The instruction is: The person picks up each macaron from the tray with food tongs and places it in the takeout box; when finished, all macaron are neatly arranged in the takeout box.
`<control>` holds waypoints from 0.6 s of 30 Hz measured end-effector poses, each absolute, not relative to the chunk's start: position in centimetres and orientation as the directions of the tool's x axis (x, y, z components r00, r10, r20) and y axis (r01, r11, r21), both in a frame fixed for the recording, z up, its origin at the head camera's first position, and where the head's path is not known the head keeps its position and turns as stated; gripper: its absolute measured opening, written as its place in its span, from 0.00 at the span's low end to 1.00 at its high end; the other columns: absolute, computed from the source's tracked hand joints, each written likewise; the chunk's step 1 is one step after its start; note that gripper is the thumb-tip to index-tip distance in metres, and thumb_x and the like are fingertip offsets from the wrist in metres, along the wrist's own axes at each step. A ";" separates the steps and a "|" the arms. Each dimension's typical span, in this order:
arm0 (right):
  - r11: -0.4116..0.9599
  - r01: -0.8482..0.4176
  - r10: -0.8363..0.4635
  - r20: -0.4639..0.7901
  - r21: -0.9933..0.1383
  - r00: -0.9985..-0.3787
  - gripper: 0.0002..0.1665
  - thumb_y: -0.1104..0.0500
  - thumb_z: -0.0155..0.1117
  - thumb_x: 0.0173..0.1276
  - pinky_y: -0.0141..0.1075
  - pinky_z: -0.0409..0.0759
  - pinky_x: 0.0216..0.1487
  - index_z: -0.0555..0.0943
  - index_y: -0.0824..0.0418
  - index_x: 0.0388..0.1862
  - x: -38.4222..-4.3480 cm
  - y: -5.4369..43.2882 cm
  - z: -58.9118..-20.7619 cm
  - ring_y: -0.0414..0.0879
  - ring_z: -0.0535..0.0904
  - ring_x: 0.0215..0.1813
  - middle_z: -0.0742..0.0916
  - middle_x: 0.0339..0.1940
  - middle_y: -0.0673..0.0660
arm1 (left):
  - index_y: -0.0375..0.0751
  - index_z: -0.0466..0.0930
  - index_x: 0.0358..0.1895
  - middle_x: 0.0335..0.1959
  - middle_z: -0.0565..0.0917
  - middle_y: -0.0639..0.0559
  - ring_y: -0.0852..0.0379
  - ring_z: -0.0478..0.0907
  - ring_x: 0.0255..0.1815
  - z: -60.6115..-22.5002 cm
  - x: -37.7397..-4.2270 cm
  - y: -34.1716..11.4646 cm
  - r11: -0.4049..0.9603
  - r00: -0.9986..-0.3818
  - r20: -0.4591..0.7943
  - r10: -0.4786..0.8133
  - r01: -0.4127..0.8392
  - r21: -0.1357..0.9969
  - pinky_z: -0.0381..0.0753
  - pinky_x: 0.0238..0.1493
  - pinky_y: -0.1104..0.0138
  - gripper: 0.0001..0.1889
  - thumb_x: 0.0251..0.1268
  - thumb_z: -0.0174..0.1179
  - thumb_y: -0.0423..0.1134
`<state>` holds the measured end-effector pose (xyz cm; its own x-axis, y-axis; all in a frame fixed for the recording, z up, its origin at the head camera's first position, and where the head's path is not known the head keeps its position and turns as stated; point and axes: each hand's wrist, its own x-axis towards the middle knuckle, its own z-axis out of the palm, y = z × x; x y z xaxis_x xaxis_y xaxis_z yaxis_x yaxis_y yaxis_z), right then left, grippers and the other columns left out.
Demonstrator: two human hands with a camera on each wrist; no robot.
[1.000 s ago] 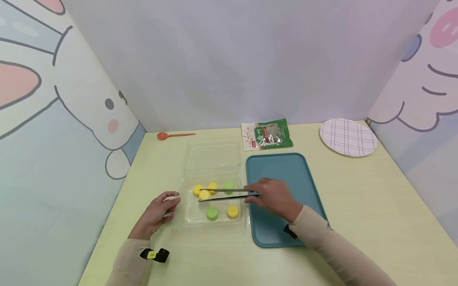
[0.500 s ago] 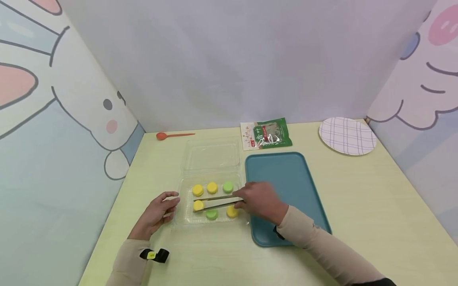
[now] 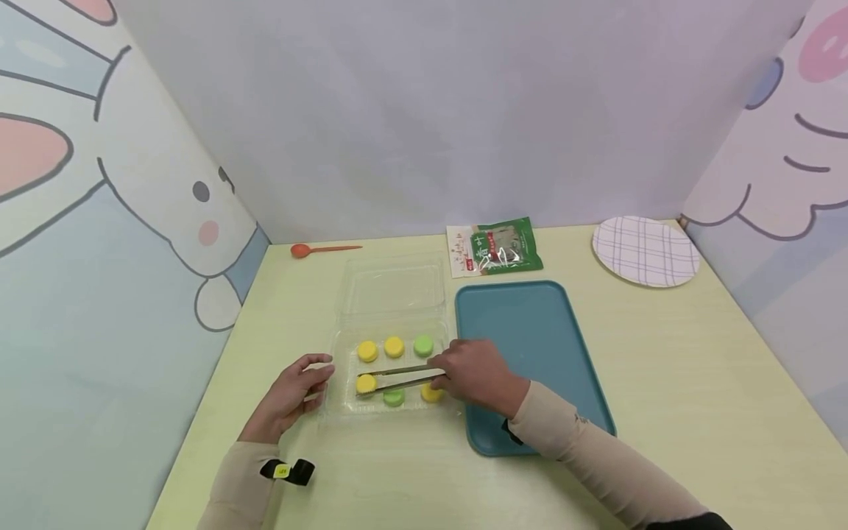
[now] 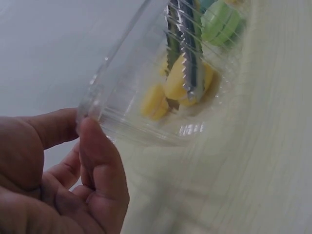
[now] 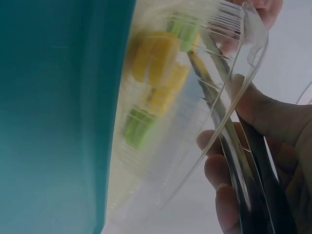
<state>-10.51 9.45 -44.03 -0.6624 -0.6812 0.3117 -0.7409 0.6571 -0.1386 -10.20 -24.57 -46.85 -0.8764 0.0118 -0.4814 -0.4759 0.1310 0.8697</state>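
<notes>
A clear plastic clamshell container lies with its lid folded back. My left hand pinches its left rim between thumb and finger, plain in the left wrist view. My right hand grips metal tongs, reaching in from the right. Between their serrated tips is a yellow macaron at the container's front left. Beside it in the front row are a green macaron and a yellow one partly under the hand. Behind stand two yellow macarons and a green macaron.
A blue tray lies right of the container, under the right forearm. Along the back are an orange spoon, a green and white food packet and a checked plate. Walls enclose the table's back and sides.
The right hand and tongs have moved toward the front left, carrying the yellow macaron from over the back row into the front row. The left hand has stayed at the rim.
</notes>
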 end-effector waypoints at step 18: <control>0.677 -0.704 -0.659 0.247 -0.216 -0.710 0.20 0.45 0.79 0.56 0.34 0.70 0.20 0.90 0.51 0.45 -10.2 9.7 -43.9 0.44 0.81 0.32 0.89 0.33 0.49 | 0.36 0.68 0.64 0.29 0.74 0.54 0.61 0.71 0.28 -46.8 -10.2 -24.6 0.125 -0.879 -0.477 0.016 -0.471 0.873 0.75 0.28 0.71 0.22 0.75 0.60 0.42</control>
